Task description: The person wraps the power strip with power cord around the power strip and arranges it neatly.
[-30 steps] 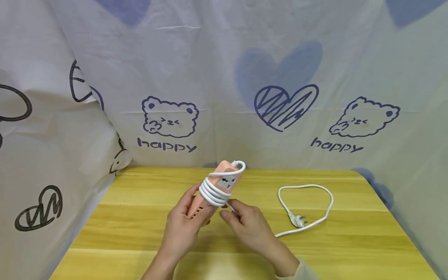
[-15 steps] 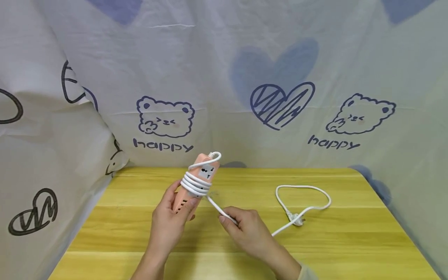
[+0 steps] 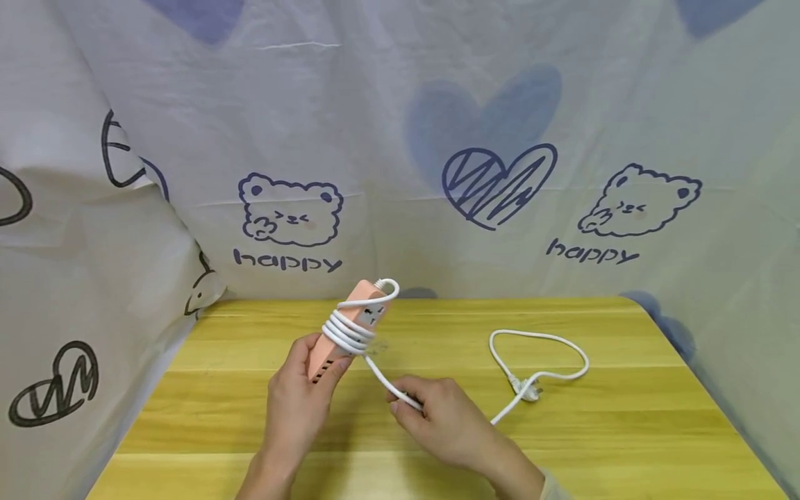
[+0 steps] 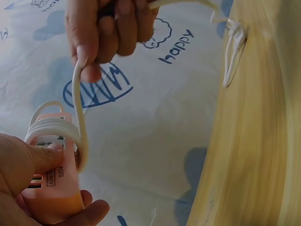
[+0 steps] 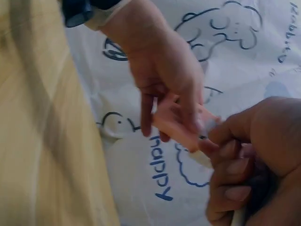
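Just below and left of the head view's centre, we clamp the left grip (image 3: 297, 397) on the lower end of the tilted power strip (image 3: 326, 351). At lower centre, we pinch the white cord (image 3: 345, 332) in the right grip (image 3: 446, 421).

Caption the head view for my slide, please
Left hand holds a pink power strip wound with white cord, which the right hand pinches.

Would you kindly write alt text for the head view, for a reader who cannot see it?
A peach power strip wound with white cord is in the grip of a person's left hand, above a wooden table, while the right hand holds the cord. A white plug lies to the right; a heart-and-bear cloth hangs behind.
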A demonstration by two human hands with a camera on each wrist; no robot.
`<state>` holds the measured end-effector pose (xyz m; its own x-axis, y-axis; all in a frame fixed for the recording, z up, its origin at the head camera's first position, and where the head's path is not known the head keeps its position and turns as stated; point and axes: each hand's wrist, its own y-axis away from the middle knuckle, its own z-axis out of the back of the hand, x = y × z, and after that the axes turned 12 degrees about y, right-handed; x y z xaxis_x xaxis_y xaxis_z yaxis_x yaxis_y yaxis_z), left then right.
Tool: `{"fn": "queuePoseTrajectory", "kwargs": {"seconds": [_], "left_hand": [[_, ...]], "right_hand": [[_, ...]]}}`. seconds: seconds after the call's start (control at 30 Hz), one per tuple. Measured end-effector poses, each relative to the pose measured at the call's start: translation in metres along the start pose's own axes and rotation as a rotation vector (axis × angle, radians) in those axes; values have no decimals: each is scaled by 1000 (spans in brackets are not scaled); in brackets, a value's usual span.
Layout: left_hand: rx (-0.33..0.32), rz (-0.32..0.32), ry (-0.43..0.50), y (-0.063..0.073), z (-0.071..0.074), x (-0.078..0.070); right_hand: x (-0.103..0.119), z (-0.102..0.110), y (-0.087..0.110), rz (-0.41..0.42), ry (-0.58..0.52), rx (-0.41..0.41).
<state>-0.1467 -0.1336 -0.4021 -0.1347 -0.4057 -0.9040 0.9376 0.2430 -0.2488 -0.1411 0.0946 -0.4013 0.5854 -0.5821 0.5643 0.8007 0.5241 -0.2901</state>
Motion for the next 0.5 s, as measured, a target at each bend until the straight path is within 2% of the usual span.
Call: {"fn": "queuePoseTrajectory", "kwargs": {"seconds": [0.17,0.27,0.4,0.5], "left_hand": [[-65,-17,-49,-5,9,4],[-39,4,-96,-7,10,6],[64,-23,-198,-5,4,7],[128,-102,-282,1,-5,8]], "right_hand": [[-3,18,4,-36,-126,207],[-3,23,6,12,-84,275],[-3,23,6,127,58,287],[-4,23,5,206,129,228]]}}
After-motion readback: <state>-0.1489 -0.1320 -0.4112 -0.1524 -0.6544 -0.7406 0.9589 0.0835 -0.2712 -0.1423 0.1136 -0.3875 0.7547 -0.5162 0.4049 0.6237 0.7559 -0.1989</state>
